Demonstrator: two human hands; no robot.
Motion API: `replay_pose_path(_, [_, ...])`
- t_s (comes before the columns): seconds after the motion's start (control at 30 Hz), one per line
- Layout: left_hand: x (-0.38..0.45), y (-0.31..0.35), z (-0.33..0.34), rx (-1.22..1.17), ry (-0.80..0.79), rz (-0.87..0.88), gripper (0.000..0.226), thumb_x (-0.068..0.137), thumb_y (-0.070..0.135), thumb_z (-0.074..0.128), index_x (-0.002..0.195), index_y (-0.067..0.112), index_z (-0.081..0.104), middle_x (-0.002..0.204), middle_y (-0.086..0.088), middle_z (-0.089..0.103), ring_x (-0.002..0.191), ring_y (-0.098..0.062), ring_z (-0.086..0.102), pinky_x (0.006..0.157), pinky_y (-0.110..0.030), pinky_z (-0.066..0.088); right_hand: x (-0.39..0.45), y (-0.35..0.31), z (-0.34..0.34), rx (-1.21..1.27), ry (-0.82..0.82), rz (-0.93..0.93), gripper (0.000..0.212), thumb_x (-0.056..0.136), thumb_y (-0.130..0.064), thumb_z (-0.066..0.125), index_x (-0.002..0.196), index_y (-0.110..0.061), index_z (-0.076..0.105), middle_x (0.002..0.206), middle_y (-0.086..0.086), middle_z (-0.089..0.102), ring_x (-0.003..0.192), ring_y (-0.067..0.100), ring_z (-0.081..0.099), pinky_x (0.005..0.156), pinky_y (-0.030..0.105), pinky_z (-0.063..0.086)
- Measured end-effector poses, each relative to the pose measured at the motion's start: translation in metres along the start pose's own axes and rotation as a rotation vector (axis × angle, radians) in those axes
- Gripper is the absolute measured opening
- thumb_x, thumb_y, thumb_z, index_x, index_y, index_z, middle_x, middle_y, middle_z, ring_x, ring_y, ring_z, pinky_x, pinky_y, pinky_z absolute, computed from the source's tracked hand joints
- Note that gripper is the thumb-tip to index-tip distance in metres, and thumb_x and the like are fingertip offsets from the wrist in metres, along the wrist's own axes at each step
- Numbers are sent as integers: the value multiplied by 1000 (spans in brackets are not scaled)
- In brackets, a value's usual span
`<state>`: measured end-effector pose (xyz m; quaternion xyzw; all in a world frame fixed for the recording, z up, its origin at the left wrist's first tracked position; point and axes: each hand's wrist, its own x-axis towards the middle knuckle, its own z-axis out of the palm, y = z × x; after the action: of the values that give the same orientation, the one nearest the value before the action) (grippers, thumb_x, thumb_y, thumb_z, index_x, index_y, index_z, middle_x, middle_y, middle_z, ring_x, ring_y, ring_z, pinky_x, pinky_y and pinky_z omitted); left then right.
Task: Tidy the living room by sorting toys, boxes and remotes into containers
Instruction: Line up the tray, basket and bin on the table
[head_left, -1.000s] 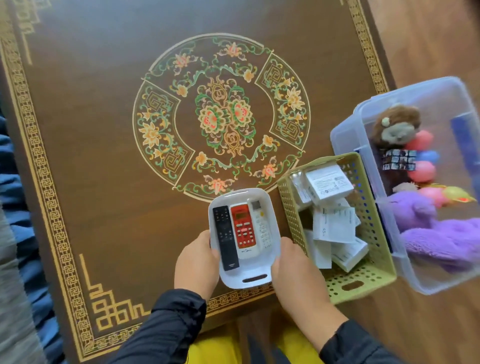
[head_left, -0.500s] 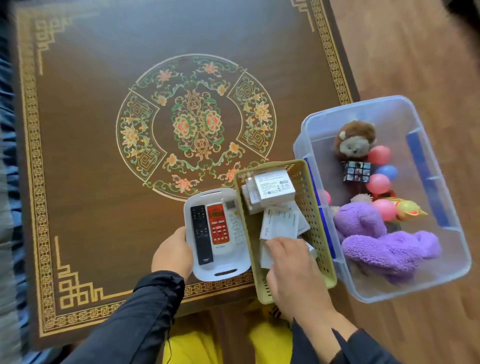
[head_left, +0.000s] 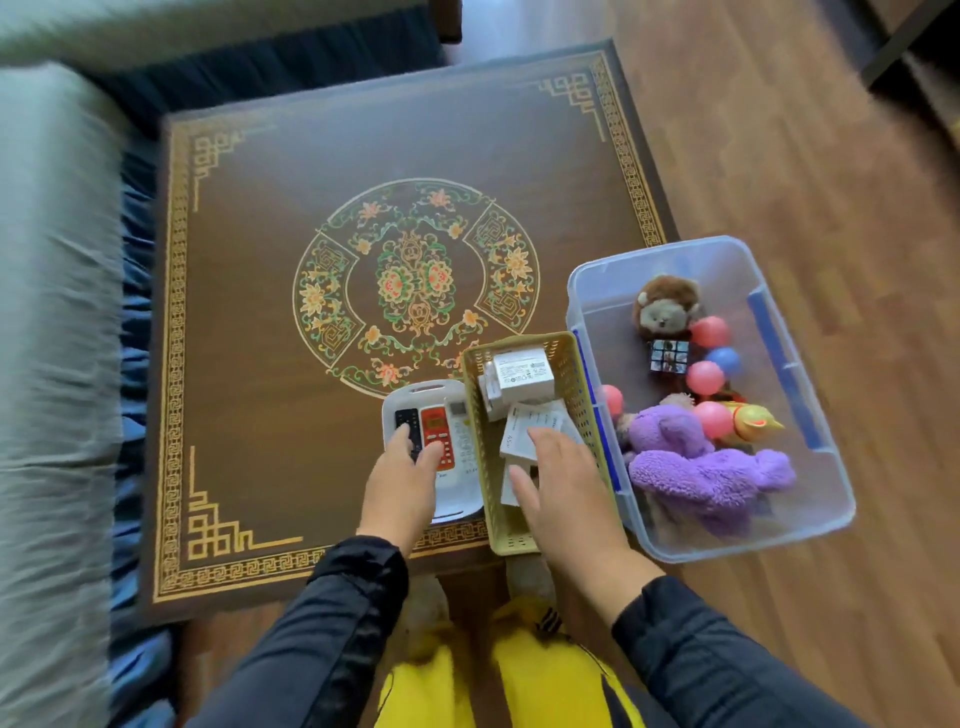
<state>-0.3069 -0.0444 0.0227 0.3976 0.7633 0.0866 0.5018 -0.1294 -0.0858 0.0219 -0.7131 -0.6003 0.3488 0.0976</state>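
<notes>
A white tray (head_left: 397, 400) at the near edge of the brown table (head_left: 322, 291) holds a black remote (head_left: 406, 420), a red remote (head_left: 435, 426) and a white remote (head_left: 463, 441). My left hand (head_left: 402, 480) lies flat over the tray, fingers straight on the remotes. To its right a yellow-green basket (head_left: 571, 358) holds several white boxes (head_left: 522, 371). My right hand (head_left: 563, 480) rests flat inside the basket on the boxes. A clear plastic bin (head_left: 670, 254) to the right holds a purple plush (head_left: 696, 467), a brown plush (head_left: 665, 306), coloured balls (head_left: 709, 332) and a puzzle cube (head_left: 669, 356).
A grey sofa with blue trim (head_left: 57, 322) runs along the left of the table. Wooden floor (head_left: 810, 182) lies to the right and beyond. Dark furniture (head_left: 919, 47) stands at the top right. My yellow trousers (head_left: 431, 686) show below the table's near edge.
My left hand moved from the tray's left side onto the remotes. My right hand went from the tray's right side into the basket. The view pulled back, and more of the table shows.
</notes>
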Motion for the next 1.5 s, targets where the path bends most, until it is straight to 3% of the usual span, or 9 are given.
replay_pose_path(0.2, [-69, 38, -25, -269, -73, 8, 73, 80, 65, 50, 142, 27, 49, 144, 0, 57, 131, -23, 54, 112, -53, 41, -26, -42, -50, 311, 72, 131, 55, 96, -47, 44, 141, -15, 47, 138, 5, 53, 130, 22, 45, 111, 40, 34])
replay_pose_path(0.3, [-113, 47, -40, -266, -77, 113, 64, 96, 52, 52, 153, 26, 39, 147, 2, 52, 126, -18, 56, 111, -48, 43, -55, -50, -67, 451, 111, 188, 52, 96, -50, 45, 136, -17, 51, 131, 2, 57, 124, 20, 50, 104, 37, 39])
replay_pose_path(0.43, [-160, 27, -54, -236, -68, 196, 25, 101, 40, 53, 124, 32, 59, 125, 6, 66, 110, -12, 63, 105, -47, 49, -107, -49, -82, 545, 142, 218, 37, 100, -40, 49, 127, -16, 55, 119, -1, 60, 111, 15, 55, 91, 31, 41])
replay_pose_path(0.57, [-200, 9, -69, -192, -25, 196, 36, 101, 37, 54, 135, 24, 55, 123, -2, 66, 109, -19, 61, 91, -39, 50, -145, -46, -95, 537, 184, 242, 37, 96, -48, 47, 117, -19, 57, 109, -2, 63, 106, 20, 57, 91, 35, 42])
replay_pose_path(0.67, [-213, 5, -67, -140, -26, 177, 44, 99, 38, 55, 139, 20, 53, 127, -5, 65, 115, -24, 60, 95, -42, 50, -157, -36, -109, 541, 181, 268, 26, 99, -36, 50, 110, -14, 59, 106, 5, 63, 102, 23, 56, 88, 34, 40])
replay_pose_path(0.83, [-211, -7, -27, -93, -72, 78, 48, 96, 40, 57, 139, 18, 54, 130, -6, 65, 112, -25, 62, 98, -43, 51, -159, 4, -125, 529, 165, 337, 24, 97, -35, 52, 108, -15, 60, 111, 13, 65, 107, 29, 59, 100, 47, 45])
replay_pose_path(1.0, [-189, -8, 31, 16, -93, -34, 41, 96, 35, 59, 131, 14, 58, 124, -8, 68, 112, -28, 64, 100, -43, 52, -144, 46, -129, 400, 74, 302, 28, 97, -31, 55, 120, -15, 56, 119, 7, 61, 110, 23, 55, 98, 36, 43])
replay_pose_path(1.17, [-158, -4, 75, 37, -15, -98, 43, 100, 30, 57, 137, 9, 54, 136, -7, 61, 124, -27, 57, 97, -28, 42, -110, 80, -113, 243, -57, 229, 39, 95, -26, 61, 131, -12, 53, 114, 3, 57, 107, 19, 54, 95, 31, 41])
replay_pose_path(1.5, [-93, -24, 158, 267, -57, 197, 49, 100, 14, 49, 149, 21, 48, 146, -2, 56, 133, -19, 52, 112, -35, 42, -53, 116, -25, 183, -60, 302, 40, 98, -18, 53, 137, -12, 51, 134, 7, 58, 123, 26, 53, 103, 36, 41])
